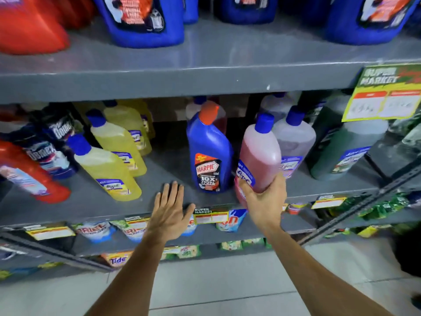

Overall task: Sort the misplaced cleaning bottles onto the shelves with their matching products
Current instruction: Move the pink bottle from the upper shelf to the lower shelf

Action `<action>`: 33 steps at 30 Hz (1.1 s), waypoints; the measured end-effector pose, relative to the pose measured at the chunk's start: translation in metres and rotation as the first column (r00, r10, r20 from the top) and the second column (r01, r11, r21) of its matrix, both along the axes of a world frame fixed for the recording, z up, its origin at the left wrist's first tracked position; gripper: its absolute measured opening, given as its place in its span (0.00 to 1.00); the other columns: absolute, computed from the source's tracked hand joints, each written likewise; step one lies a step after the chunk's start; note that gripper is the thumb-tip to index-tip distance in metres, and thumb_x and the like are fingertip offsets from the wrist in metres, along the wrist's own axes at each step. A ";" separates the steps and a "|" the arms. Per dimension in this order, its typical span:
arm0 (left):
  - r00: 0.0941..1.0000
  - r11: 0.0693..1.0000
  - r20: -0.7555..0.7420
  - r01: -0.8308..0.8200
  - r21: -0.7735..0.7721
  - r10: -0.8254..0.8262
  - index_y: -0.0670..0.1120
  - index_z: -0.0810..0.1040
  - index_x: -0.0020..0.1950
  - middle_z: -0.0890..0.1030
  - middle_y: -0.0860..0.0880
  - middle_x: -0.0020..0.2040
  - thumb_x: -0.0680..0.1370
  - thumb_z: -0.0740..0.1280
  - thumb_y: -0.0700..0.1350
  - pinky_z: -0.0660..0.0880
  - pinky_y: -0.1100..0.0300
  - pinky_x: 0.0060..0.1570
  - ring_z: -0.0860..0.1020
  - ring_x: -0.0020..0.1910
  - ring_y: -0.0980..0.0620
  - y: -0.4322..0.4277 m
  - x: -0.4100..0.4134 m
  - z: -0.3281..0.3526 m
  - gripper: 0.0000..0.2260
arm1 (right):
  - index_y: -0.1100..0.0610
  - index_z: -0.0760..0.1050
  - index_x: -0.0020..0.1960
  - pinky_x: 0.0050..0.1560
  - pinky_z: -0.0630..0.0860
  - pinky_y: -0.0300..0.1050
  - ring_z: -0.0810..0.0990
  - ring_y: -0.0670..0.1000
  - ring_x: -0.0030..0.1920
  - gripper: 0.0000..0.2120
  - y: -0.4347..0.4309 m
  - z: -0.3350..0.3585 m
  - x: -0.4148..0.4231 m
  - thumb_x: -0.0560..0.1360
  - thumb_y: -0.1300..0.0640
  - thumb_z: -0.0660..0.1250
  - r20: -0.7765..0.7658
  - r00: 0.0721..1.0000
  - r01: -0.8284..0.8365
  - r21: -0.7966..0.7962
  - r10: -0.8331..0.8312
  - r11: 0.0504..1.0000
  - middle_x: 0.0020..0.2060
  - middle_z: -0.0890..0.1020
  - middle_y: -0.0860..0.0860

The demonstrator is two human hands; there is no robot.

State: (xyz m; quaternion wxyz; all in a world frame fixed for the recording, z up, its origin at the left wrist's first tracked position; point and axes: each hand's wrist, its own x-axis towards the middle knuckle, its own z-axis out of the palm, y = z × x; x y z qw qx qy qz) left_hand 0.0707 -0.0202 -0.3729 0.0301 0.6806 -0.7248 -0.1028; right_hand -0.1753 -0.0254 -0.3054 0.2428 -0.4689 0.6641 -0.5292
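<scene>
While the left hand (pixel 169 210) lies flat and open at the grey shelf's front edge (pixel 91 201), the right hand (pixel 265 199) grips a smooth translucent pink bottle (pixel 260 158), tilted beside the glossy blue Harpic bottle (pixel 208 151) at frame centre.

- The pink bottle (pixel 259 156) had a blue cap and a blue-and-white label low on its side; it was filled with pink liquid, tilted slightly with its cap leaning left, and gripped around its lower body by the right hand (pixel 264 199) at the front edge of the middle shelf (pixel 95 201)
- The blue Harpic bottle (pixel 208 153) had an angled red cap and a dark label reading "10X"; it stood upright on the same shelf, just left of the pink bottle
- The pale lilac bottles (pixel 293 137) with blue caps stood just behind and right of the pink one
- The yellow bottles (pixel 107 165) with blue caps stood in a row to the left
</scene>
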 end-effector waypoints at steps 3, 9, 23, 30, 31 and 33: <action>1.000 1.000 -0.025 -0.009 -0.008 0.009 0.44 0.51 0.81 0.50 0.44 0.82 0.78 0.47 0.63 0.46 0.43 0.77 0.48 0.81 0.42 0.001 0.000 -0.002 0.36 | 0.55 0.70 0.65 0.59 0.76 0.49 0.77 0.52 0.57 0.32 0.000 -0.004 0.008 0.68 0.47 0.80 0.004 1.000 -0.017 0.018 0.017 1.000 0.56 0.76 0.52; 0.999 0.999 -0.045 0.002 0.038 0.000 0.46 0.44 0.81 0.43 0.46 0.82 0.82 0.48 0.62 0.40 0.46 0.78 0.41 0.81 0.45 -0.001 0.003 -0.004 0.34 | 0.59 0.67 0.72 0.63 0.74 0.55 0.75 0.59 0.63 0.29 0.023 -0.029 0.003 0.76 0.56 0.74 -0.053 0.993 -0.095 0.222 0.109 0.970 0.62 0.77 0.57; 0.999 1.000 -0.051 -0.001 0.027 0.002 0.47 0.44 0.81 0.43 0.47 0.82 0.81 0.46 0.63 0.36 0.49 0.75 0.40 0.81 0.47 -0.001 0.004 -0.008 0.34 | 0.61 0.73 0.60 0.51 0.78 0.56 0.82 0.64 0.54 0.23 -0.015 -0.015 0.016 0.75 0.47 0.75 -0.221 0.973 0.017 0.365 0.069 0.931 0.54 0.84 0.59; 0.999 0.999 -0.046 0.010 0.045 -0.008 0.45 0.43 0.81 0.42 0.46 0.82 0.81 0.47 0.63 0.37 0.48 0.76 0.40 0.80 0.46 -0.002 0.004 -0.005 0.34 | 0.54 0.76 0.59 0.54 0.80 0.49 0.81 0.54 0.54 0.18 0.022 -0.015 0.020 0.73 0.56 0.78 -0.012 0.999 0.042 0.133 -0.041 0.990 0.52 0.80 0.51; 0.999 0.999 -0.049 0.015 0.047 -0.013 0.45 0.43 0.81 0.42 0.46 0.82 0.81 0.48 0.63 0.38 0.48 0.76 0.39 0.80 0.46 -0.002 0.004 -0.004 0.34 | 0.54 0.76 0.58 0.54 0.79 0.47 0.81 0.53 0.53 0.17 0.028 -0.011 0.024 0.73 0.56 0.78 -0.018 1.000 0.023 0.080 -0.022 0.997 0.52 0.80 0.50; 0.997 0.999 -0.075 0.023 0.034 -0.020 0.44 0.44 0.81 0.42 0.46 0.82 0.82 0.50 0.62 0.39 0.48 0.77 0.40 0.81 0.47 0.000 0.006 -0.002 0.34 | 0.53 0.76 0.57 0.55 0.78 0.39 0.80 0.45 0.53 0.17 0.030 0.002 0.033 0.72 0.56 0.78 -0.051 0.997 -0.056 -0.052 0.054 0.997 0.51 0.80 0.48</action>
